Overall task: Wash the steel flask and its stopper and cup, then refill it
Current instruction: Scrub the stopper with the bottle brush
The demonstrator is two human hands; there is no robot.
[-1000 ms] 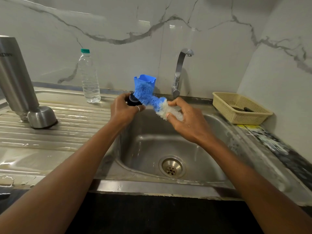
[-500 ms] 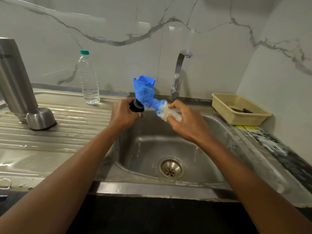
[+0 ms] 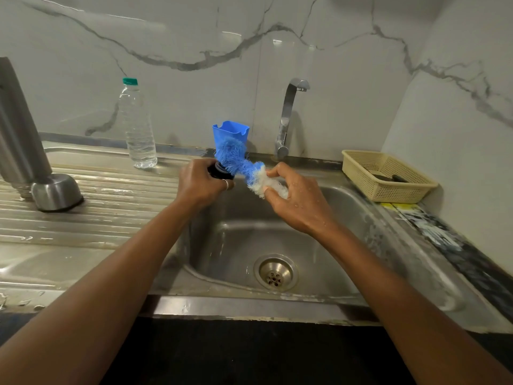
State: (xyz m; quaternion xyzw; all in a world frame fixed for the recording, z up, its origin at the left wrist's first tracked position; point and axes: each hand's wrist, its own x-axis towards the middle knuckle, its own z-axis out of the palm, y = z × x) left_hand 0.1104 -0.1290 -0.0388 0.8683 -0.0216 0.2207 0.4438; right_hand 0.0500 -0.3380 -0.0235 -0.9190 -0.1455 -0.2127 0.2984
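My left hand (image 3: 198,183) grips a small black stopper (image 3: 218,170) above the sink's back left corner; most of the stopper is hidden by my fingers. My right hand (image 3: 294,200) holds the white end of a blue-and-white bristle brush (image 3: 238,162), whose blue bristles press against the stopper. The tall steel flask (image 3: 19,134) stands at the far left on the draining board, and the steel cup (image 3: 55,193) sits upside down in front of it.
A blue plastic holder (image 3: 231,132) stands behind the brush at the wall. A clear water bottle (image 3: 137,126) with a green cap stands on the draining board (image 3: 111,215). The tap (image 3: 288,118) is off above the sink basin (image 3: 244,245). A cream basket (image 3: 385,176) sits right.
The blue end of the brush has shifted slightly against the stopper as my hands work it. The view has tilted down a little. Flask, cup and bottle have not moved.
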